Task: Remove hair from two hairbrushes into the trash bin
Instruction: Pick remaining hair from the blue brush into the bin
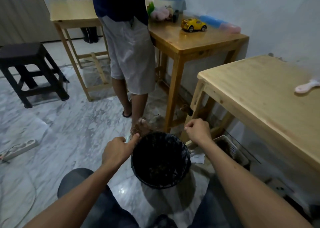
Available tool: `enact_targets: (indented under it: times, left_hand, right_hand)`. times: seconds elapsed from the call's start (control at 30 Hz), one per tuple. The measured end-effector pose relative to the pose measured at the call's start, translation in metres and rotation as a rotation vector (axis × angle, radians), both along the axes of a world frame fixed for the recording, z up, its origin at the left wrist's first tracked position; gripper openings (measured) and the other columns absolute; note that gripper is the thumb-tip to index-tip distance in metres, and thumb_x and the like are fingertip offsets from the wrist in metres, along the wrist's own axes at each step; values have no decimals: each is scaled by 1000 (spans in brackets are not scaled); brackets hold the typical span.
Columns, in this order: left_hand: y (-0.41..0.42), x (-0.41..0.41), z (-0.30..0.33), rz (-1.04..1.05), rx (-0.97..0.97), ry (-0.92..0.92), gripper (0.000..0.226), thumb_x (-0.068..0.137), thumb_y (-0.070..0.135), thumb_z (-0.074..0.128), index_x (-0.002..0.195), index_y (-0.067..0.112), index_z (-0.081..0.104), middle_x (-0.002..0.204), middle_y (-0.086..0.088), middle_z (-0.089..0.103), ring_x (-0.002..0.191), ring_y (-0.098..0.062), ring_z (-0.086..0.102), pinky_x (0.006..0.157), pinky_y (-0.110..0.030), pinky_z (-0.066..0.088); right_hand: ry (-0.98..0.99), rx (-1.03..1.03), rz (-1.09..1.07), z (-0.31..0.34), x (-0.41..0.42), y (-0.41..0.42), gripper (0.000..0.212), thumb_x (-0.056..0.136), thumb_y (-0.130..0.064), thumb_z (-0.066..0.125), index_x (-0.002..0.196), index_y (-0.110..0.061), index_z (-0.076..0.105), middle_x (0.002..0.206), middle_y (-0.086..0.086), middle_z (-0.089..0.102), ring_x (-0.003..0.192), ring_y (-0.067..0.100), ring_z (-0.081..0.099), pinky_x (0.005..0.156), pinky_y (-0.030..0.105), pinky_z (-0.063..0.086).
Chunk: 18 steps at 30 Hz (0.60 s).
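Over the round black bag-lined trash bin (161, 160) on the grey marbled floor (52, 123), the left hand (117, 152) pinches a wispy clump of brown hair (138, 130) just past the bin's far rim, while the right hand (198, 130) hangs beside it with fingertips pressed together on something too fine to tell. On the pale wooden table (259, 92) at right lies a pink-and-white hairbrush (306, 87), well apart from the bin; no writing is readable anywhere. Beyond, a standing person's legs (131, 72) block a darker wooden table (195, 39) carrying a yellow toy car (193, 24).
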<state>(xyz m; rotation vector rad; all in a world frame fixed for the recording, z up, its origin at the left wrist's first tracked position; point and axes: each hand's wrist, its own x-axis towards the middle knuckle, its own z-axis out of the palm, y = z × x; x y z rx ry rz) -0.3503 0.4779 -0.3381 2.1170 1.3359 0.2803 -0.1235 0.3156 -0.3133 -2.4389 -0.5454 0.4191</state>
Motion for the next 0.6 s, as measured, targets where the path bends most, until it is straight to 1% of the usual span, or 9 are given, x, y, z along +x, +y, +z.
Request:
enact_targets:
  times: [0.07, 0.13, 0.23, 0.3, 0.37, 0.43, 0.5, 0.53, 0.6]
  left_hand:
    - [10, -6, -3, 82, -47, 7, 73, 80, 80, 44, 55, 12, 44, 49, -8, 55, 49, -29, 61, 55, -40, 52]
    - [19, -11, -5, 121, -38, 6, 73, 79, 81, 43, 57, 12, 44, 51, -9, 57, 53, -31, 64, 56, -42, 54]
    - [21, -11, -3, 87, 32, -3, 70, 83, 77, 45, 58, 13, 40, 50, -5, 51, 51, -25, 57, 50, -35, 40]
    - [18, -5, -1, 43, 61, -14, 68, 84, 76, 46, 58, 15, 34, 48, -1, 41, 47, -21, 48, 48, -31, 31]
    - [13, 2, 3, -1, 64, -20, 67, 84, 77, 47, 58, 17, 31, 48, 2, 34, 44, -19, 41, 48, -30, 27]
    - [8, 9, 5, -43, 56, -41, 66, 83, 76, 49, 56, 19, 30, 45, 5, 31, 42, -16, 37, 48, -29, 25]
    - [4, 15, 7, -73, 39, -62, 65, 83, 75, 51, 54, 20, 31, 43, 8, 31, 40, -13, 36, 47, -28, 25]
    - [2, 17, 9, -85, 35, -65, 65, 83, 75, 51, 54, 21, 32, 43, 8, 31, 39, -12, 35, 46, -28, 26]
    - [-2, 23, 11, -103, 31, -69, 65, 82, 76, 52, 54, 21, 32, 42, 8, 31, 39, -12, 35, 46, -28, 25]
  right_hand:
    - [15, -20, -79, -4, 13, -10, 28, 97, -9, 60, 72, -15, 70, 98, 8, 75, 96, 26, 70, 92, 37, 57]
    - [68, -25, -125, -9, 26, -20, 30, 95, -4, 58, 69, -8, 72, 85, 10, 74, 87, 26, 70, 94, 45, 59]
    - [161, -36, -92, -20, 30, -24, 17, 96, -8, 67, 85, -7, 79, 97, 10, 76, 97, 26, 71, 99, 45, 56]
    - [204, -29, -49, -29, 27, -17, 13, 95, -11, 71, 86, -14, 79, 98, 8, 78, 90, 24, 73, 92, 43, 61]
    - [259, -47, 42, -32, 21, -9, 13, 97, -11, 68, 101, -15, 80, 105, 6, 77, 84, 18, 73, 80, 34, 62]
    - [317, -84, 182, -29, 15, 0, 31, 96, -14, 65, 125, -20, 74, 121, 2, 73, 94, 15, 70, 83, 29, 57]
    - [406, -71, 288, -19, 7, 8, 51, 93, -22, 67, 143, -28, 61, 140, 1, 62, 122, 19, 61, 99, 29, 48]
    - [458, -22, 307, -15, 4, 13, 57, 92, -27, 68, 148, -30, 56, 148, 0, 56, 132, 21, 55, 108, 33, 44]
    - [593, 124, 308, -11, -6, 19, 63, 93, -34, 73, 151, -27, 51, 148, 4, 58, 131, 20, 59, 110, 38, 48]
